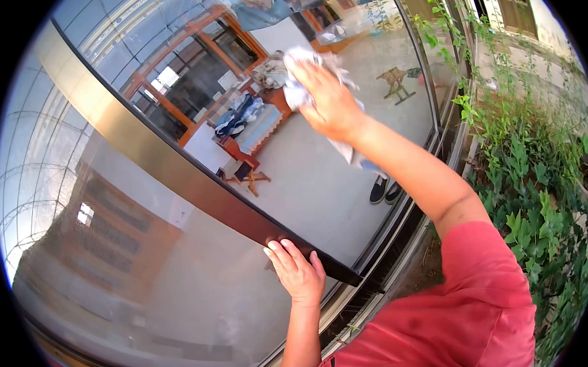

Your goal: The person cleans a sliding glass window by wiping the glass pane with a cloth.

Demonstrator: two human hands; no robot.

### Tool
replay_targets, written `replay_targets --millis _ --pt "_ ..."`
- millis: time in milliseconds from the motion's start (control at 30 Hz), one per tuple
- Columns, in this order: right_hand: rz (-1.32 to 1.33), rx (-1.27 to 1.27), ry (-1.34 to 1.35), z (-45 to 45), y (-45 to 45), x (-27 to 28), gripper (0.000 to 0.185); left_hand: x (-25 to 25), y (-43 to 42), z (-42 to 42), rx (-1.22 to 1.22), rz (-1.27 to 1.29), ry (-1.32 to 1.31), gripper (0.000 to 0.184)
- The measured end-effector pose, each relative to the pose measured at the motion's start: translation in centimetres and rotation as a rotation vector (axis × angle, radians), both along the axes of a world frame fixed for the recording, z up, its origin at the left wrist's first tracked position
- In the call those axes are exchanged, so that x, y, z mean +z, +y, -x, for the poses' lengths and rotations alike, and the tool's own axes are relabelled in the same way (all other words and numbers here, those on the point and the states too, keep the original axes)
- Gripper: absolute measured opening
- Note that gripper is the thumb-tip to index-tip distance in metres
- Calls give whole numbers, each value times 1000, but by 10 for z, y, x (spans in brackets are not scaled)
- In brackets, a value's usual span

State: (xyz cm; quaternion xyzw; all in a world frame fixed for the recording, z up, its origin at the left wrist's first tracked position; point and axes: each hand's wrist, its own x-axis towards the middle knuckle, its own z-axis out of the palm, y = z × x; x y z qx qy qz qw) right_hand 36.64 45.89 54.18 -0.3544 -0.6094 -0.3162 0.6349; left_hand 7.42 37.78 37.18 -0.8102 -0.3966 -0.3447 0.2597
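Note:
My right hand [333, 104] holds a white cloth [295, 95] against the upper part of a large glass pane [320, 202]. Part of the cloth hangs below the wrist, partly hidden behind the forearm. Lower down, my left hand [299, 270] rests with outstretched fingers on the dark metal frame [177, 168] that runs diagonally between two panes. Nothing is held in it. A second pane [181, 304] lies to the left of that frame and carries reflections.
Through the glass show a bed [259, 126] with clothes on it, a folding stool [245, 175], another stool [397, 83] and dark shoes [378, 190]. Green leafy plants [528, 208] grow close along the right. A metal track [399, 235] edges the window's bottom.

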Motion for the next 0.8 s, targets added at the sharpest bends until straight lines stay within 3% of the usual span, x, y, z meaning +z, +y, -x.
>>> replay_targets --millis 133,333,367,433,533,667,800 --pt "160 130 8 0 -10 -23 72 0 2 1 -28 -7 5 91" --pt "-132 -80 198 -57 50 134 57 -4 5 -3 -25 -15 -24 92" --pt "-51 -61 243 -67 45 153 58 -4 5 -3 -28 -19 -20 92" --pt "-152 -216 223 -83 62 166 59 -4 5 -4 -19 -5 -20 92" --pt "-251 -156 92 -67 59 115 60 -5 5 -5 -20 0 -33 93" --pt "-69 -44 -95 2 8 -10 74 -7 7 -3 -41 -20 -31 92" --pt "133 101 -72 8 -4 -2 73 -7 9 -2 -65 -28 -30 94"
